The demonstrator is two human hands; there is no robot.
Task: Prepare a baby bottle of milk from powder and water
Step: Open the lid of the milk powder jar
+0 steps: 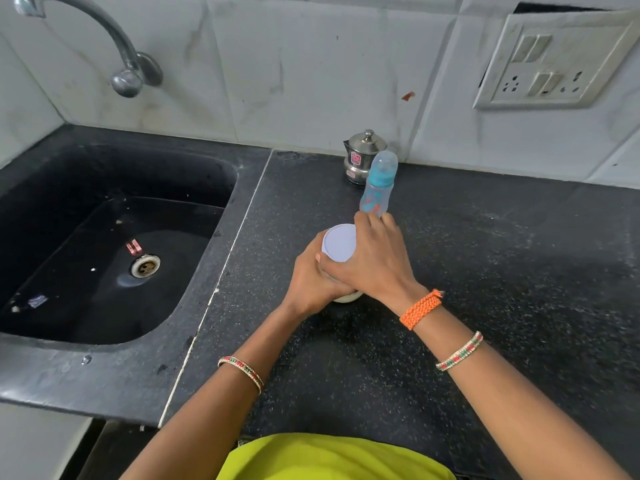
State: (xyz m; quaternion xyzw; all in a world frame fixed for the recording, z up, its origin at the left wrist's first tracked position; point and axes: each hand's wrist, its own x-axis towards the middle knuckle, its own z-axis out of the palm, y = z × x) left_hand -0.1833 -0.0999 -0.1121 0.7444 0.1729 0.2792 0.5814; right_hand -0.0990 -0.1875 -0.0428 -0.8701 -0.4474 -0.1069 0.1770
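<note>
A person stood at a black speckled countertop (485, 271) with both hands wrapped around a small white container (346, 296) near the middle of the view. The left hand (311, 282) curled around the container's side from the nine o'clock direction, holding its body steady on the counter. The right hand (375, 261) came in from four o'clock, its fingers and thumb gripping the rim of the pale round lid (338, 242) on top. Whether the lid sat fully closed could not be told. Just beyond the right hand's fingertips, at about one o'clock from the container, a baby bottle (378, 187) stood upright with a teal collar, a translucent cap and a printed clear body. Directly behind the bottle, at twelve o'clock and close to the tiled wall (311, 81), stood a small steel pot (360, 157) with a knobbed lid and a red label. A black sink (114, 244) with a metal drain lay at nine o'clock, with a curved tap (114, 46) above it. A switch and socket panel (554, 64) hung on the wall at two o'clock.
</note>
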